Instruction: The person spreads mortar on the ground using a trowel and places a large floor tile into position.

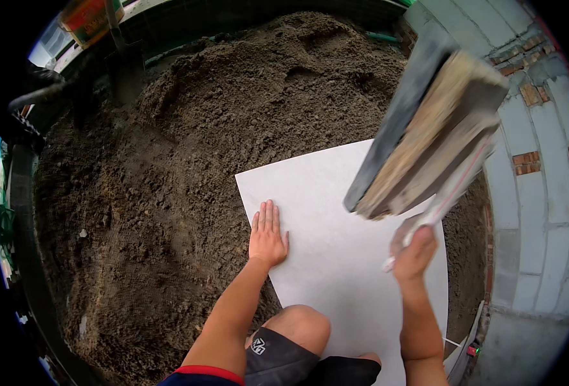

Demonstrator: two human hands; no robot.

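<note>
Over the white slab (342,257), my right hand (416,251) is closed on the blurred wood-and-grey tool (419,138); my left hand (268,235) lies open, holding nothing, on the slab's left side, best pressed evenly.

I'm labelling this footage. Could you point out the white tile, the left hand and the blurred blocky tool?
White tile (348,270): head view, on its bare upper face.
Left hand (268,240): head view, on the back of the hand.
Blurred blocky tool (421,136): head view, on its pale tan layer.
</note>
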